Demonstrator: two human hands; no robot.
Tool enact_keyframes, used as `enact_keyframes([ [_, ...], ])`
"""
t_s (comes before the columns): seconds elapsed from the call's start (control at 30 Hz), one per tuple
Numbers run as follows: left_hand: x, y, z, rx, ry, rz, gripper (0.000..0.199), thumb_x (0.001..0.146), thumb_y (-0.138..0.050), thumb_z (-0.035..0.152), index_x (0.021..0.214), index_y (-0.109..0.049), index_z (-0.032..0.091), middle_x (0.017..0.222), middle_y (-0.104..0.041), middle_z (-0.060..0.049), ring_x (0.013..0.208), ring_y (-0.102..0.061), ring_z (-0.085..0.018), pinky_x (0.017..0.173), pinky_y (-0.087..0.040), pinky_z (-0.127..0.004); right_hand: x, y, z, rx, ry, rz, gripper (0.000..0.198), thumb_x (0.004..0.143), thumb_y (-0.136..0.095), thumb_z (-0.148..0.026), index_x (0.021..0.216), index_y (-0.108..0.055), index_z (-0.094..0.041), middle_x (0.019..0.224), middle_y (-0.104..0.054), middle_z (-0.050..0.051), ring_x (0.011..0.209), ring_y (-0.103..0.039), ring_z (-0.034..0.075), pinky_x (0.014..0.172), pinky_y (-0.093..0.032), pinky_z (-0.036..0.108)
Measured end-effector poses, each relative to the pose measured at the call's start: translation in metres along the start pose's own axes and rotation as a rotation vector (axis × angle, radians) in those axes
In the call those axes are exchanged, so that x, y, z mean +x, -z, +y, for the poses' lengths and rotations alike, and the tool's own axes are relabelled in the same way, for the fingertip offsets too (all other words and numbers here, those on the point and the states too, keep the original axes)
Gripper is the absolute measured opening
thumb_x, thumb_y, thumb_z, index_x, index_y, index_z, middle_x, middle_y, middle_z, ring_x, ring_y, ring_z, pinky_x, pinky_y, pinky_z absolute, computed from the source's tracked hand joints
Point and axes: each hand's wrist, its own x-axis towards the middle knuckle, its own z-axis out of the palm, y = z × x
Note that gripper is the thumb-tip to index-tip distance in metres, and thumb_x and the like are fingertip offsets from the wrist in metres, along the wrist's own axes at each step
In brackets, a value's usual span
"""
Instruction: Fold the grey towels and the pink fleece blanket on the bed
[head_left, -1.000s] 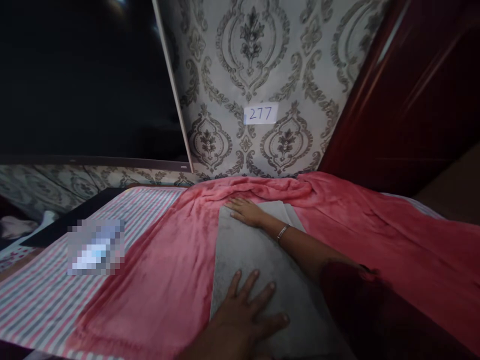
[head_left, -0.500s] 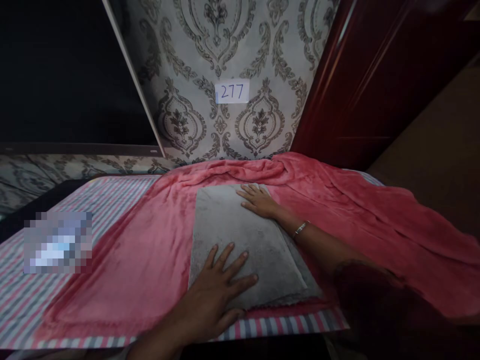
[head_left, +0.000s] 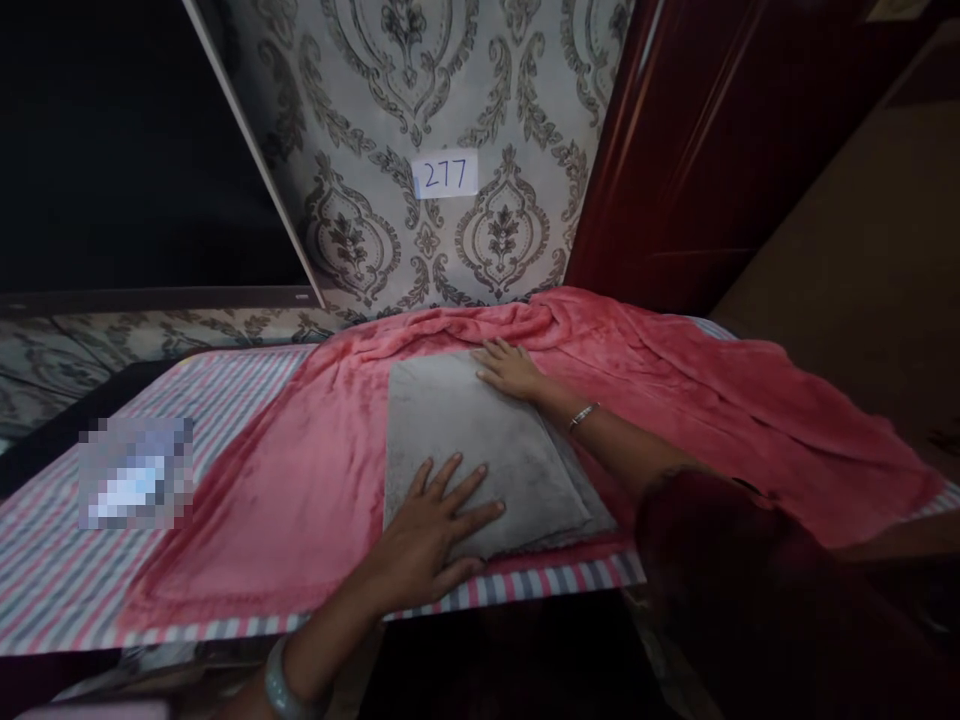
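Note:
A grey folded plush cloth (head_left: 465, 430) lies flat on a pink blanket (head_left: 300, 500). My left hand (head_left: 426, 540) rests palm down over its near left part, fingers spread wide and holding nothing. Toward the far right corner, my right hand (head_left: 508, 368) is also laid flat on the grey cloth, its fingers stretched out. The cloth's right edge shows layers that do not line up exactly. Part of its near left edge is hidden under my left hand.
The blanket bunches up along the back and on the right of a table with a striped cover (head_left: 52, 580). A blurred-out item (head_left: 135, 475) sits on the left. Behind are a dark screen (head_left: 135, 150), patterned wall with a "277" card (head_left: 445, 174), and dark red door (head_left: 675, 150).
The view has tilted and shifted slightly, bringing a bangle on my left wrist into sight. Both hands remain spread on the grey cloth, with little visible movement over it.

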Motion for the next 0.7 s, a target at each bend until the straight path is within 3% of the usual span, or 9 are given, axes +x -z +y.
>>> enact_keyframes([
  [0.13,-0.003,0.002,-0.007,-0.109,0.012,0.060,0.060,0.096,-0.050,0.057,0.152,-0.045,0.035,0.167,-0.029,-0.006,0.153,-0.025,-0.034,0.123,-0.019,-0.062,-0.061,0.003,-0.028,0.036,0.271,-0.008,0.066,0.102,-0.033,-0.063,0.159,-0.032,-0.031,0.169,-0.016,0.008,0.155,-0.008,0.035,0.121,-0.010,0.062],
  [0.23,0.005,0.015,-0.019,-0.234,0.136,0.233,0.052,0.103,-0.033,0.048,0.146,-0.053,0.027,0.158,-0.045,-0.009,0.144,-0.042,-0.026,0.120,-0.034,-0.049,-0.111,-0.003,-0.048,0.079,0.419,-0.070,0.068,0.100,-0.037,-0.066,0.159,-0.032,-0.032,0.168,-0.019,0.007,0.155,-0.008,0.033,0.122,-0.010,0.060],
  [0.3,0.023,0.025,-0.031,-0.247,0.212,0.291,0.053,0.105,-0.027,0.044,0.146,-0.052,0.022,0.153,-0.050,-0.009,0.142,-0.045,-0.022,0.119,-0.037,-0.044,-0.134,-0.009,-0.056,0.096,0.450,-0.074,0.068,0.100,-0.041,-0.065,0.159,-0.031,-0.032,0.168,-0.019,0.006,0.156,-0.008,0.032,0.123,-0.009,0.060],
  [0.37,0.050,0.034,-0.045,-0.211,0.199,0.229,0.056,0.105,-0.025,0.045,0.149,-0.047,0.019,0.156,-0.048,-0.010,0.145,-0.041,-0.022,0.122,-0.032,-0.043,-0.145,-0.016,-0.061,0.101,0.438,-0.057,0.069,0.099,-0.044,-0.063,0.159,-0.032,-0.031,0.169,-0.016,0.007,0.156,-0.008,0.031,0.123,-0.006,0.060],
  [0.57,0.141,0.029,-0.079,-0.016,0.201,-0.184,0.058,0.103,-0.032,0.044,0.157,-0.034,0.026,0.167,-0.025,-0.008,0.155,-0.020,-0.029,0.123,-0.015,-0.060,-0.158,-0.024,-0.068,0.148,0.336,-0.038,0.064,0.102,-0.042,-0.059,0.158,-0.034,-0.030,0.168,-0.019,0.006,0.156,-0.006,0.027,0.125,-0.007,0.055],
  [0.7,0.176,0.018,-0.098,0.085,0.147,-0.231,0.063,0.100,-0.035,0.054,0.159,-0.030,0.031,0.169,-0.020,-0.008,0.156,-0.014,-0.033,0.121,-0.011,-0.064,-0.176,-0.029,-0.071,0.208,0.312,-0.031,0.067,0.101,-0.044,-0.060,0.159,-0.030,-0.032,0.168,-0.017,0.002,0.156,-0.003,0.027,0.127,-0.006,0.054],
])
